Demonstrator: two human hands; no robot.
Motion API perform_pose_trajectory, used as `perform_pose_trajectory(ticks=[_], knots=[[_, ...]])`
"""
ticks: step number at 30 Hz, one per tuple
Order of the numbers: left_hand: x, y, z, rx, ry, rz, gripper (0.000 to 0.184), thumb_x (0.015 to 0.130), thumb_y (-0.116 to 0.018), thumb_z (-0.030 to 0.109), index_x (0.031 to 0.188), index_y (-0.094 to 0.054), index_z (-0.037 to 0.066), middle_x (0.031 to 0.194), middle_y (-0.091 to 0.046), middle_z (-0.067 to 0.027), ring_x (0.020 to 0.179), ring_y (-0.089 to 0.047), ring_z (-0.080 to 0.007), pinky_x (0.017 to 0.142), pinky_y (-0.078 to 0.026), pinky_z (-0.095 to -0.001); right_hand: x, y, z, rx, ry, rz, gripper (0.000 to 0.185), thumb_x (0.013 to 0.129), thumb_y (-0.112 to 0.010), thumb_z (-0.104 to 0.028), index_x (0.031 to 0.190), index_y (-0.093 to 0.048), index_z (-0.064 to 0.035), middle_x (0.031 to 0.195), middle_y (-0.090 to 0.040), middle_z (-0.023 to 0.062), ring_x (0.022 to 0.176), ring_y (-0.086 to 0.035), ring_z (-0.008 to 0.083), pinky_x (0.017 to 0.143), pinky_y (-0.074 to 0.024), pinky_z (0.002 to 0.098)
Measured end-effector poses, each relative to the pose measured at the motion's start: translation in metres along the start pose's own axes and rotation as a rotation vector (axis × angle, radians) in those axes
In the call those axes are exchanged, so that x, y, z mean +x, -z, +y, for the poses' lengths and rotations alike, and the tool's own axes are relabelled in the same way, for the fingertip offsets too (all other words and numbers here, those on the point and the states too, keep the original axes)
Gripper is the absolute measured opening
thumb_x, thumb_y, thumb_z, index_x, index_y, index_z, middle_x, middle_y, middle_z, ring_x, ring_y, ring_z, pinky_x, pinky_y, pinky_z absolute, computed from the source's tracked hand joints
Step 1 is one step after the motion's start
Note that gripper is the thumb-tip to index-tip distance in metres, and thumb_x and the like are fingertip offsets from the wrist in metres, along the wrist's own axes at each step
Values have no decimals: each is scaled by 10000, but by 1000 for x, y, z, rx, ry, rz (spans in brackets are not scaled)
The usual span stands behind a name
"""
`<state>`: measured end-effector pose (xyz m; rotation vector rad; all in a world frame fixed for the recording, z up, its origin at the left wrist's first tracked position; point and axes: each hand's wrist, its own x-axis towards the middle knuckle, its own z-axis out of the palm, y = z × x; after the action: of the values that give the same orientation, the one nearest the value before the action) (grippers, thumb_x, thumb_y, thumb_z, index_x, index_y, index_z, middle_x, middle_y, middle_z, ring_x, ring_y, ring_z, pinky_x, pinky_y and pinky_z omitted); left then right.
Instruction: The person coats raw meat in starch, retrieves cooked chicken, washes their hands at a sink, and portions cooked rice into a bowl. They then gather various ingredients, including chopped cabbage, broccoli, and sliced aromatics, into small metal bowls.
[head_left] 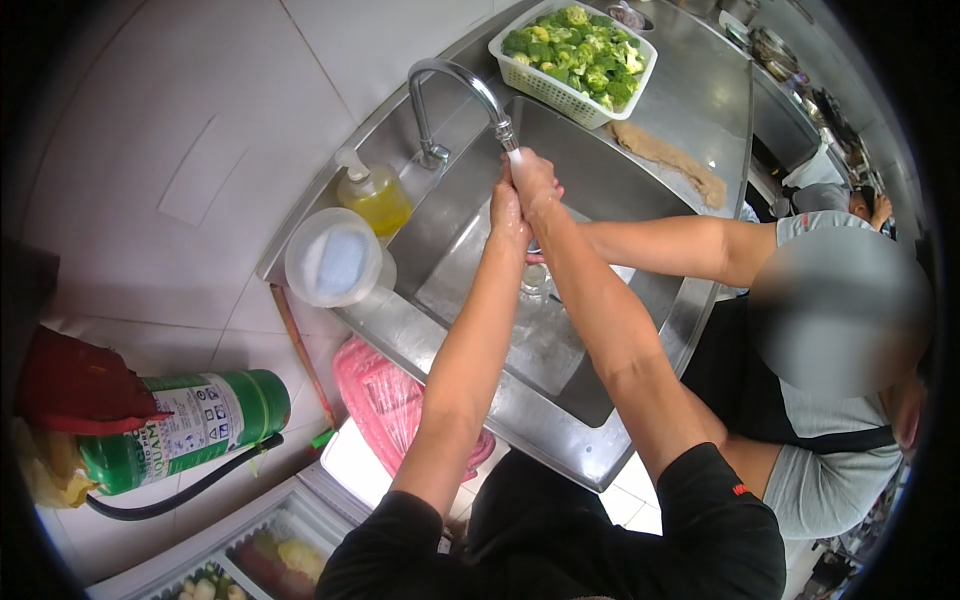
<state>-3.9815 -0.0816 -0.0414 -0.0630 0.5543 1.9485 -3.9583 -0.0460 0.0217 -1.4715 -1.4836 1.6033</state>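
Right hand [535, 178] and left hand [508, 212] are up under the faucet [504, 128], pressed together, with water [516, 157] running straight onto them. Fingers overlap and hide one another, so how far each hand is open, or whether anything is between them, I can't tell. They're over the metal sink [590, 195], high above its floor.

And there's company: a co-worker's forearm [660, 245] comes across from the right side, passing behind the right forearm, its hand [535, 258] low in the sink, just below the pair and mostly hidden. A grey shirt and dark apron crowd the sink's right edge.

On the far tabletop [690, 95], a white perforated basket [545, 88] is piled with cut broccoli [585, 60], with a brown cloth [668, 162] lying crumpled beside it. Over on the left rim, a pump bottle [375, 203] with yellow liquid in it stands close by a round translucent tub [382, 272], and in that, a pale blue sponge [342, 262]. Down left, a green cylinder [265, 400], then trays [225, 565] of food at the bottom edge.
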Motion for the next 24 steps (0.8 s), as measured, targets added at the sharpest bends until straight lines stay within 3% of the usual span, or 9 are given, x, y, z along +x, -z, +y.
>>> perform_pose_trajectory(ticks=[4,7,8,10,14,18,21,23,24], knots=[[20,16,4,75,-31,47,315,896,-526,345,981,-527,41,848,-609,-112,647,-609,-237,563,-517,-362,17,-16,17,368,-99,-293,243,803,-518,-176,866,-660,11,913,-649,162,832,-622,249,734,-465,344],[10,4,17,483,-251,317,344,897,-527,373,928,-521,30,839,-614,-105,622,-588,-233,563,-511,-354,28,-30,42,302,-50,-202,263,810,-532,-194,953,-653,-10,922,-655,150,833,-627,236,729,-471,340],[3,-9,18,484,-256,516,360,920,-488,366,898,-546,12,856,-623,-81,704,-603,-237,627,-517,-370,24,-28,41,143,1,-153,266,813,-544,-207,962,-653,-15,922,-656,146,830,-627,223,725,-472,334],[4,-5,28,271,-197,407,370,934,-454,373,913,-553,17,858,-626,-74,759,-607,-244,672,-515,-390,-11,-10,15,-174,103,-54,275,820,-568,-233,978,-653,-25,921,-658,138,824,-629,196,716,-474,322],[27,19,33,-70,-43,176,397,949,-397,396,959,-552,30,877,-627,-79,818,-603,-252,731,-508,-419,35,-21,49,240,29,-188,312,799,-628,-294,938,-662,-17,894,-663,121,804,-633,164,690,-477,314],[-7,-9,15,47,-12,-150,455,919,-428,496,1060,-549,80,924,-622,-107,771,-621,-275,672,-527,-442,61,-25,41,160,54,-305,307,799,-620,-273,952,-651,-9,874,-663,109,789,-635,167,683,-480,324],[24,23,12,390,-98,-47,429,918,-446,481,1068,-543,90,921,-621,-113,768,-625,-279,661,-531,-446,83,-41,64,-53,255,-181,288,830,-563,-219,1008,-613,1,910,-647,130,797,-621,228,702,-473,338],[61,54,17,615,-171,17,413,917,-457,471,1073,-539,97,920,-620,-116,765,-627,-281,654,-534,-448,17,-29,24,42,38,-80,275,835,-551,-211,1004,-608,-1,930,-640,143,825,-618,262,712,-473,353],[62,52,24,730,-209,52,405,916,-463,465,1075,-537,101,919,-620,-118,764,-629,-282,651,-536,-449,8,-27,21,240,-18,-163,260,835,-544,-204,988,-609,-3,955,-633,152,898,-615,284,741,-472,366]])
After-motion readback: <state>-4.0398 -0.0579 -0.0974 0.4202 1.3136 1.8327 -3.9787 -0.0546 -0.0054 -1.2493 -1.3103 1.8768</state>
